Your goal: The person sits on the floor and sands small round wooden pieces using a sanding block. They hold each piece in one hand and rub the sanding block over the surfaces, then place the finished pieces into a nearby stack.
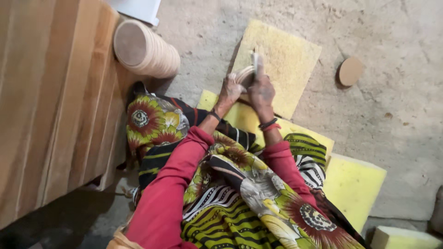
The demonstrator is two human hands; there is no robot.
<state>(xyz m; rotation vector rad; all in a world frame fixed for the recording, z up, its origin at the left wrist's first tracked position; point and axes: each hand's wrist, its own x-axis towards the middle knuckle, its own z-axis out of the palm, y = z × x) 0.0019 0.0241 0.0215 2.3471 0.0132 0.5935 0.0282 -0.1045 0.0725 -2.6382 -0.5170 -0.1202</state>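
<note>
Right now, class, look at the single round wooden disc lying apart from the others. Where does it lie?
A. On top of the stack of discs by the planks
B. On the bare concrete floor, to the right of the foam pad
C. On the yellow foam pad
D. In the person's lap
B: the lone disc lies flat on the bare concrete floor, clear of the foam pad, while the stack of discs leans by the planks on the left.

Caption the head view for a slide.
Left hand steadies a small round wooden disc while right hand works it over a yellow foam pad.
</note>
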